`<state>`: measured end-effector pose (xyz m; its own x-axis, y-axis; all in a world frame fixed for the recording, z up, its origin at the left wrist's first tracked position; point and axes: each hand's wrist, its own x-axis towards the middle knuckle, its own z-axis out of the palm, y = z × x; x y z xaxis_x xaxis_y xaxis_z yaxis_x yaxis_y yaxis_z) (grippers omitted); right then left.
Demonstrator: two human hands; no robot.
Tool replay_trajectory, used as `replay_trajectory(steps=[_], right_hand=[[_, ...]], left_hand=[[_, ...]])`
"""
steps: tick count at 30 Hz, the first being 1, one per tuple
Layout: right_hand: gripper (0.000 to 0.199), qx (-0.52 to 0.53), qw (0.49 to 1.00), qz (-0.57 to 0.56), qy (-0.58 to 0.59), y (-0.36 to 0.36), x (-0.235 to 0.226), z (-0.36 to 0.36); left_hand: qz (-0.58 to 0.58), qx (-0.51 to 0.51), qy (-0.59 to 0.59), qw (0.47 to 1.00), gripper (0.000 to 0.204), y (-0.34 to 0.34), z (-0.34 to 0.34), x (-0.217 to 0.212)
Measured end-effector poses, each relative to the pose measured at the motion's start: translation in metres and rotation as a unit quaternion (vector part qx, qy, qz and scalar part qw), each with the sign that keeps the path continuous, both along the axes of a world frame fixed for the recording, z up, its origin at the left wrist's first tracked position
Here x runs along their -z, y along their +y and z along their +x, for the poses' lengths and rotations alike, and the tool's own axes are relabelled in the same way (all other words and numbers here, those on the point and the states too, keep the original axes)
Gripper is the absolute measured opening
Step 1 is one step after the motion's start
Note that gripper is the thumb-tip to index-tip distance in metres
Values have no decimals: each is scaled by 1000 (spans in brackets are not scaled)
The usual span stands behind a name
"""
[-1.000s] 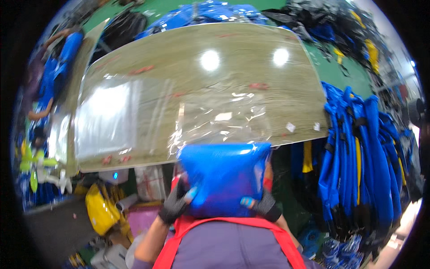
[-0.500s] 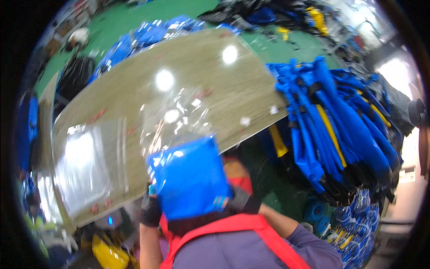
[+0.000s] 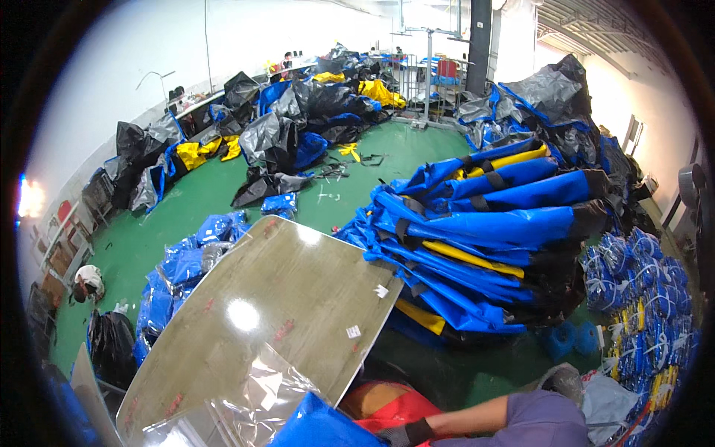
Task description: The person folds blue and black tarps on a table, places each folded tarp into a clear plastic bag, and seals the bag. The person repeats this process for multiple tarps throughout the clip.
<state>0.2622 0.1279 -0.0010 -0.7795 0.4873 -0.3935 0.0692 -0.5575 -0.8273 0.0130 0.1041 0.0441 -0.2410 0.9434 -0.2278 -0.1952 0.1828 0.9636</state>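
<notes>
View swung up, blue pkg (image 3: 320, 428) now low | gloved hand (image 3: 406, 433) touching pkg, grip unclear | table (image 3: 261, 313)

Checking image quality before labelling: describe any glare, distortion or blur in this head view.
Head view: ceiling lights glare as white spots on the glossy tabletop; fisheye bends its edges and blackens the corners; the blue bag and gloved hand are cut off below.

One gloved hand (image 3: 406, 433) low at the frame's bottom edge, purple-sleeved forearm behind.
</notes>
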Motion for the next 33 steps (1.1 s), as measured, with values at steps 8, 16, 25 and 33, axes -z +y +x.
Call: replay_trajectory(steps=[8,16,25,33], right_hand=[[69,13,995,83,49,15,-41,-4],[66,-27,996,79,-17,28,-22,1],[79,-35,991,117,46,23,-26,9],[76,8,996,87,7,40,-15,9]], left_hand=[[12,-4,2,1000,56,-8,4,-7],[11,-25,0,1000,57,-23,3,-2],[11,-44,-8,999,58,-41,6,0],[22,-53,-26,998,59,-50,10,5]])
